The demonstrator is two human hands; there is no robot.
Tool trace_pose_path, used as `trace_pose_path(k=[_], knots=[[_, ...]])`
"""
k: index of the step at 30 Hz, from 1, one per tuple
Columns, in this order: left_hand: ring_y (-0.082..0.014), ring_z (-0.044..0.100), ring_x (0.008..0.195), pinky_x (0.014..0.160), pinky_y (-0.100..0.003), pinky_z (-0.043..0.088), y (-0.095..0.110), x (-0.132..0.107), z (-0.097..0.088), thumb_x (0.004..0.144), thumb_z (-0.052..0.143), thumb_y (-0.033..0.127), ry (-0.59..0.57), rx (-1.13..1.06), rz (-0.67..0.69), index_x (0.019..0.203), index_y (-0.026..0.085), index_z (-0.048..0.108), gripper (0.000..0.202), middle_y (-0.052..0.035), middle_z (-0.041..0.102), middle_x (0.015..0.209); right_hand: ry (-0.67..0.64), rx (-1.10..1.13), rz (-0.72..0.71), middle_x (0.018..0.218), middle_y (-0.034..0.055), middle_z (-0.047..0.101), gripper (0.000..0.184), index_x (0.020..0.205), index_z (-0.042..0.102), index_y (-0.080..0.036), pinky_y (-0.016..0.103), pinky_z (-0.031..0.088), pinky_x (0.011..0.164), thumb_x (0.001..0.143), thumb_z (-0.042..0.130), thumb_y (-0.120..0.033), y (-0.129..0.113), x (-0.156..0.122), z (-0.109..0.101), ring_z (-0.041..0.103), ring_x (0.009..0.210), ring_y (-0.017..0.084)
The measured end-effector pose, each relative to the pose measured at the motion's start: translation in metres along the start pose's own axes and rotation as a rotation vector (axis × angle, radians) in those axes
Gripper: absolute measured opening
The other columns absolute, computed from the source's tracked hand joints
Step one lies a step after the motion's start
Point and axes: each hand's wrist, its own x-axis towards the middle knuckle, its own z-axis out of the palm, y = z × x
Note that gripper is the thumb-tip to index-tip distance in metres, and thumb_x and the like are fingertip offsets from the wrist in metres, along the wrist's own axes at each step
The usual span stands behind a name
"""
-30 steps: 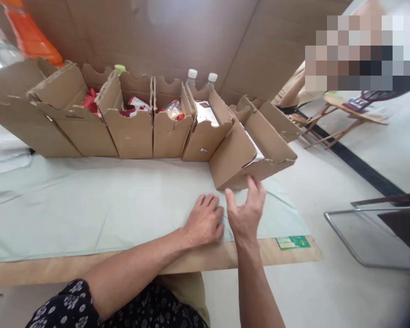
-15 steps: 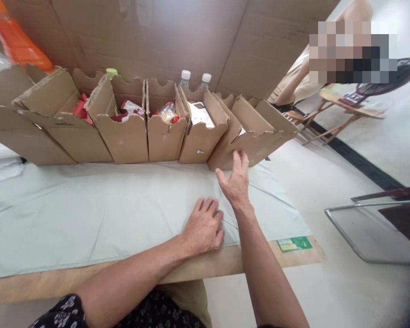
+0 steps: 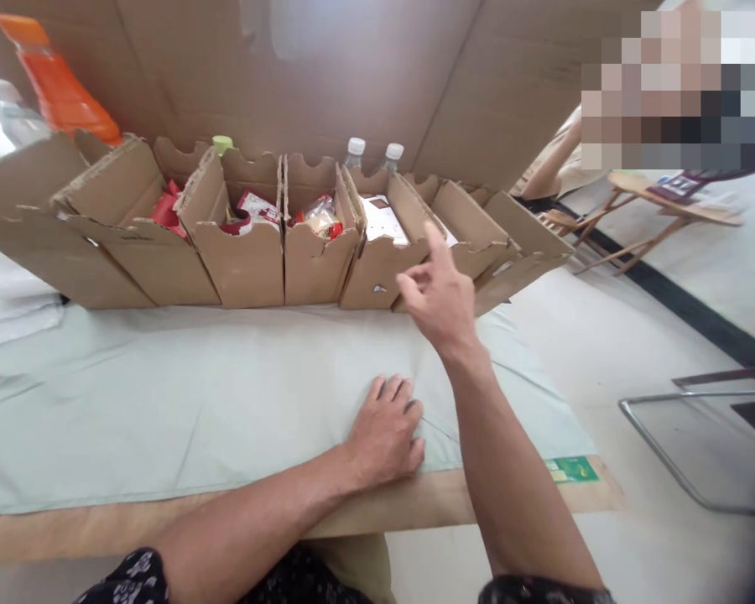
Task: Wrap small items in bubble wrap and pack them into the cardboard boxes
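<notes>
My left hand [image 3: 387, 432] lies palm down on the pale green cloth [image 3: 226, 394] near the table's front edge, fingers spread and holding nothing. My right hand [image 3: 444, 298] is raised in front of the cardboard bins at the right, its index finger stretched out and the others partly curled. Nothing shows in its grasp; whether the fingertip touches a bin cannot be made out. Just left of that finger, a cardboard bin [image 3: 376, 268] contains a white printed packet [image 3: 383, 220]. The bin to its left [image 3: 311, 273] has a clear and red snack wrapper [image 3: 323, 216] inside.
Further left, bins hold red packets [image 3: 169, 208]. Behind the row stand white-capped bottles [image 3: 356, 149], a green cap [image 3: 222, 143] and an orange bottle [image 3: 63, 88]. A tall cardboard panel [image 3: 365, 75] backs everything. Another person's arm [image 3: 550, 172] and a folding wooden table [image 3: 673, 205] are at the right.
My right hand has risen from low against the right-hand bin's front to near its top edge, and its index finger now sticks out. The left hand stays on the cloth; the view shifts slightly.
</notes>
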Motion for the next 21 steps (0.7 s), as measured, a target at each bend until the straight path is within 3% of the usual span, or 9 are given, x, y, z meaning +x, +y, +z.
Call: trace_pose_path(k=[2, 4, 7, 10, 13, 15, 17, 19, 21], knots=[[-0.0373, 0.045, 0.150, 0.126, -0.059, 0.034, 0.000, 0.002, 0.003, 0.089, 0.066, 0.035, 0.021, -0.034, -0.004, 0.128, 0.011, 0.067, 0.046, -0.0227, 0.055, 0.154, -0.146, -0.129, 0.009, 0.090, 0.0044, 0.079, 0.060, 0.146, 0.058, -0.023, 0.040, 0.056, 0.084, 0.087, 0.059, -0.026, -0.019, 0.024, 0.002, 0.071, 0.082, 0.026], [-0.0372, 0.052, 0.143, 0.123, -0.059, 0.040, -0.001, 0.004, 0.003, 0.082, 0.071, 0.032, 0.111, -0.119, -0.033, 0.116, 0.015, 0.072, 0.039, -0.0202, 0.063, 0.146, -0.234, -0.252, 0.049, 0.093, 0.0093, 0.080, 0.037, 0.122, 0.073, -0.021, 0.038, 0.053, 0.080, 0.087, 0.059, -0.025, -0.031, 0.037, 0.002, 0.072, 0.088, 0.029], [-0.0317, 0.067, 0.121, 0.111, -0.054, 0.051, -0.003, 0.001, -0.014, 0.080, 0.068, 0.024, 0.340, -0.247, -0.134, 0.096, 0.021, 0.074, 0.018, -0.0133, 0.074, 0.122, -0.220, -0.290, 0.069, 0.093, 0.0108, 0.080, 0.024, 0.103, 0.076, -0.021, 0.036, 0.050, 0.077, 0.091, 0.056, -0.027, -0.038, 0.019, -0.008, 0.073, 0.089, 0.030], [-0.0255, 0.070, 0.100, 0.096, -0.047, 0.055, -0.008, -0.026, -0.047, 0.087, 0.059, 0.019, 0.661, -0.316, -0.178, 0.085, 0.023, 0.069, 0.011, -0.0079, 0.072, 0.096, -0.136, -0.160, 0.028, 0.084, 0.0054, 0.079, 0.022, 0.099, 0.075, -0.024, 0.034, 0.051, 0.073, 0.093, 0.055, -0.030, -0.031, -0.042, -0.038, 0.073, 0.080, 0.027], [-0.0238, 0.068, 0.101, 0.092, -0.041, 0.055, -0.017, -0.067, -0.077, 0.091, 0.058, 0.017, 0.873, -0.339, -0.179, 0.088, 0.023, 0.066, 0.010, -0.0054, 0.067, 0.095, -0.061, 0.003, -0.050, 0.090, 0.0030, 0.081, 0.020, 0.100, 0.076, -0.026, 0.035, 0.055, 0.072, 0.091, 0.060, -0.032, -0.013, -0.120, -0.087, 0.074, 0.074, 0.023], [-0.0246, 0.067, 0.110, 0.098, -0.042, 0.054, -0.025, -0.090, -0.088, 0.090, 0.061, 0.018, 0.888, -0.331, -0.224, 0.101, 0.023, 0.067, 0.014, -0.0064, 0.067, 0.108, -0.041, 0.059, -0.074, 0.094, 0.0023, 0.081, 0.021, 0.104, 0.077, -0.028, 0.036, 0.057, 0.072, 0.089, 0.063, -0.031, 0.001, -0.168, -0.122, 0.074, 0.076, 0.023], [-0.0276, 0.063, 0.124, 0.108, -0.047, 0.051, -0.031, -0.102, -0.092, 0.089, 0.064, 0.020, 0.855, -0.358, -0.278, 0.124, 0.023, 0.065, 0.035, -0.0093, 0.064, 0.127, -0.032, 0.099, 0.000, 0.098, 0.0032, 0.080, 0.025, 0.111, 0.078, -0.032, 0.039, 0.058, 0.073, 0.088, 0.068, -0.033, 0.014, -0.209, -0.152, 0.075, 0.083, 0.026], [-0.0314, 0.054, 0.139, 0.119, -0.054, 0.043, -0.031, -0.103, -0.089, 0.088, 0.066, 0.024, 0.794, -0.461, -0.300, 0.146, 0.024, 0.053, 0.060, -0.0120, 0.056, 0.148, 0.056, 0.169, 0.146, 0.113, 0.0070, 0.079, 0.047, 0.133, 0.070, -0.035, 0.044, 0.060, 0.080, 0.086, 0.073, -0.040, 0.025, -0.242, -0.171, 0.074, 0.100, 0.031], [-0.0340, 0.045, 0.150, 0.125, -0.058, 0.036, -0.025, -0.097, -0.082, 0.088, 0.067, 0.027, 0.701, -0.615, -0.303, 0.158, 0.026, 0.040, 0.075, -0.0125, 0.046, 0.161, 0.142, 0.272, 0.286, 0.129, 0.0118, 0.074, 0.079, 0.157, 0.048, -0.036, 0.050, 0.060, 0.091, 0.085, 0.076, -0.048, 0.032, -0.266, -0.176, 0.071, 0.117, 0.035]])
